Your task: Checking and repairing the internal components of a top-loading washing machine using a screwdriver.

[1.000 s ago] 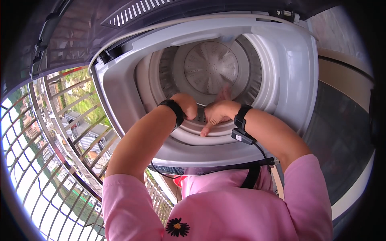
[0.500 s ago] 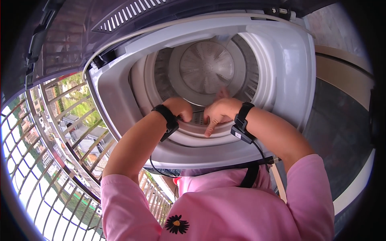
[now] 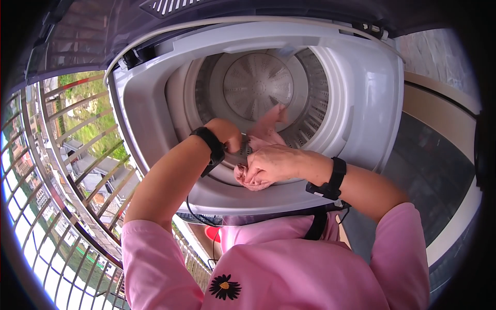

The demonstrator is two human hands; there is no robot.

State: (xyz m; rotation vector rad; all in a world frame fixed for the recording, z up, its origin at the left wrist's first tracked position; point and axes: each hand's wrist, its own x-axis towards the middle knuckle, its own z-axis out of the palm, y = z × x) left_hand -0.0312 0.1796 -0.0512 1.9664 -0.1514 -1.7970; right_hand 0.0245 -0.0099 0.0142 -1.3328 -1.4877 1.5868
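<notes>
An open top-loading washing machine (image 3: 374, 93) stands before me, with its round metal drum (image 3: 258, 77) showing. My right hand (image 3: 274, 163) is over the near rim, closed on a crumpled pink cloth (image 3: 266, 129). One end of the cloth bunches out beneath my fingers, and the other trails up over the drum's near side. What kind of garment it is, I cannot tell. My left hand (image 3: 226, 135) is curled at the near-left of the drum opening, just left of the cloth. Its fingertips are mostly hidden, so anything inside them does not show.
The dark lid (image 3: 77, 46) is raised at the back and left, and a pale hose (image 3: 217, 21) runs along the far edge. Railing bars (image 3: 85, 155) rise on the left with buildings outside. A dark-topped cabinet (image 3: 429, 160) stands at the right. Black wrist straps (image 3: 338, 178) carry cables.
My right hand, empty-looking and spread before, has come nearer to me and now grips the pink cloth, which was not visible earlier. The left hand stays curled, shifted slightly left.
</notes>
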